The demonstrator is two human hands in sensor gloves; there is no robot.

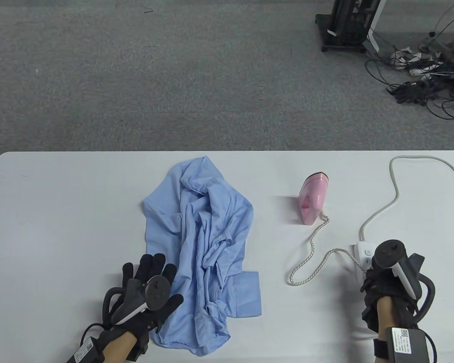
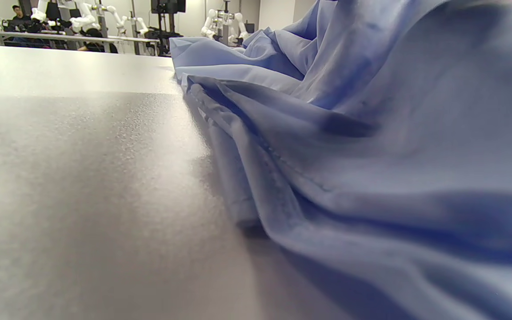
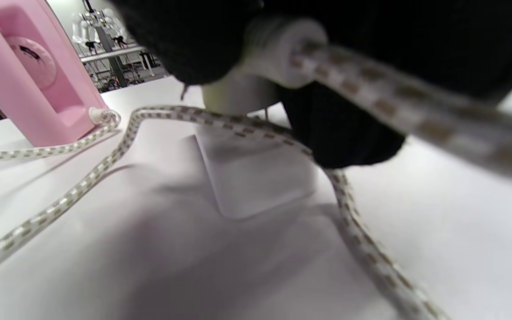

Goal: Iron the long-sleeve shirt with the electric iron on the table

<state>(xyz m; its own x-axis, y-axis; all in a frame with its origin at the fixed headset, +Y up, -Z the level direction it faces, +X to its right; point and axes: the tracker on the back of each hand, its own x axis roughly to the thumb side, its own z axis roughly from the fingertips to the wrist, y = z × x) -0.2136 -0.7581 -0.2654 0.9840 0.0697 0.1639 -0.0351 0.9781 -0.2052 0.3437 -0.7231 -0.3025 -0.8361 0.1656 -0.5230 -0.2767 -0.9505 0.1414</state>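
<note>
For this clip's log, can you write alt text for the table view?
A crumpled blue long-sleeve shirt lies on a white table, with the gloved left hand resting flat on its near-left edge. To the right a pink iron stands upright, its braided cord running to a white power strip where the right hand works.

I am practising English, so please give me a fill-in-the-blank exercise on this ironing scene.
1. The crumpled shirt is light ____.
2. The pink iron stands to the ____ of the shirt in the table view.
3. The right hand holds the iron's ____ at the power strip.
4. The left hand rests beside the ____.

Missing words: blue; right; plug; shirt
</note>
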